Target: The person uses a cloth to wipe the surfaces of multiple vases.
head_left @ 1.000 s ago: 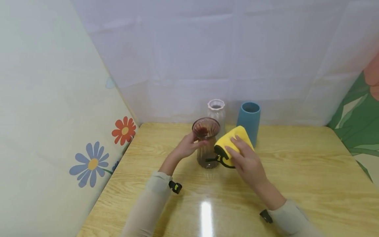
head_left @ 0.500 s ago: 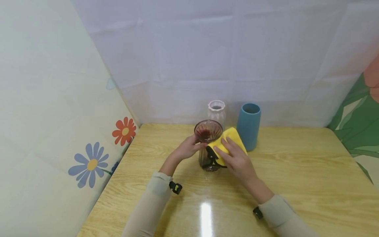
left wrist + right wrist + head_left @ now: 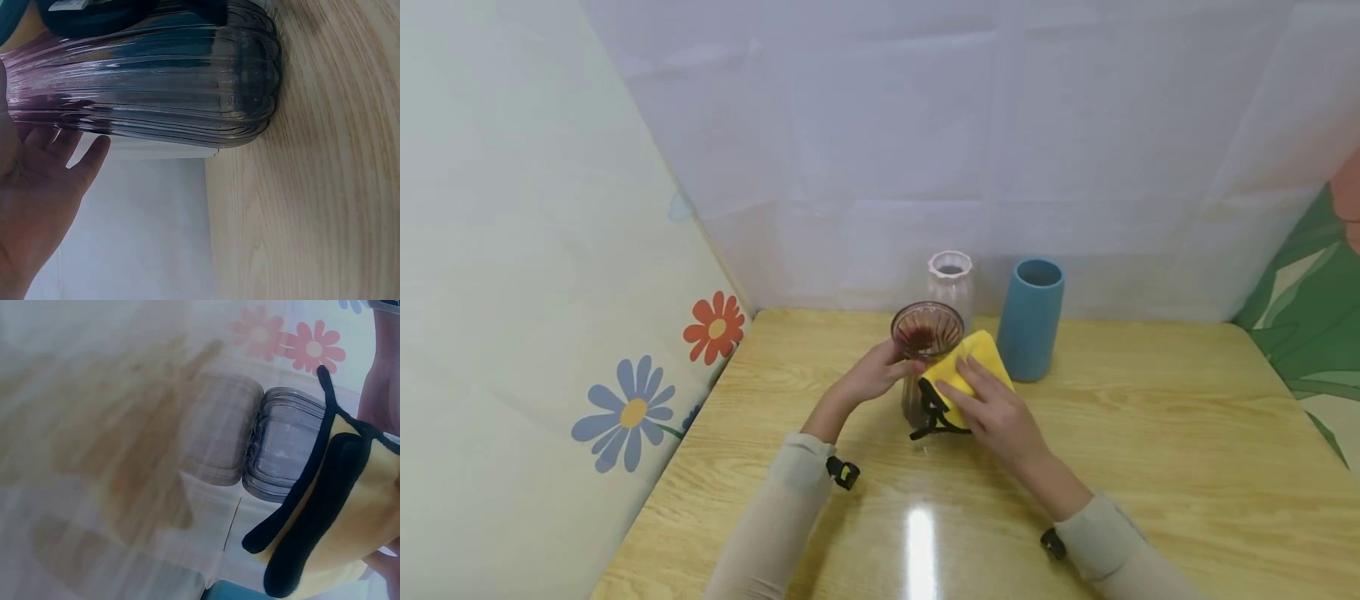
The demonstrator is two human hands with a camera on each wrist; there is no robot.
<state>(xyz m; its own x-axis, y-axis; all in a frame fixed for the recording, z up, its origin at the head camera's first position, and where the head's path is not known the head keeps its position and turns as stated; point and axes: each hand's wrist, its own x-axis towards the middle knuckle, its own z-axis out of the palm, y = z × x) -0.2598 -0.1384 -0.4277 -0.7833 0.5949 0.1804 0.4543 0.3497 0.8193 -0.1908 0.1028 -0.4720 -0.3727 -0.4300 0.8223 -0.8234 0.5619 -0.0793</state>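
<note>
A ribbed glass vase [image 3: 927, 329], purple at its flared mouth and greyish toward the base, stands upright on the table. My left hand [image 3: 874, 372] grips its neck from the left, fingers behind the glass. The left wrist view shows the vase body [image 3: 181, 81] sideways, with the hand [image 3: 44, 187] at the narrow purple part. My right hand [image 3: 1002, 414] holds a folded yellow cloth [image 3: 981, 352] with black trim against the vase's right side, fingers spread over it. In the right wrist view the cloth [image 3: 369, 500] covers part of the glass base [image 3: 284, 447].
A pale, scallop-rimmed vase [image 3: 951, 286] stands just behind the glass one. To the right is a taller blue vase [image 3: 1032, 327]. The wood-grain table [image 3: 1165, 417] meets a white sheet [image 3: 865, 150] at the back and a flower-printed wall at the left.
My right hand has moved the cloth left and slightly down from beside the blue vase onto the glass vase's side. The glass vase shifted slightly right; my left hand still grips its neck.
</note>
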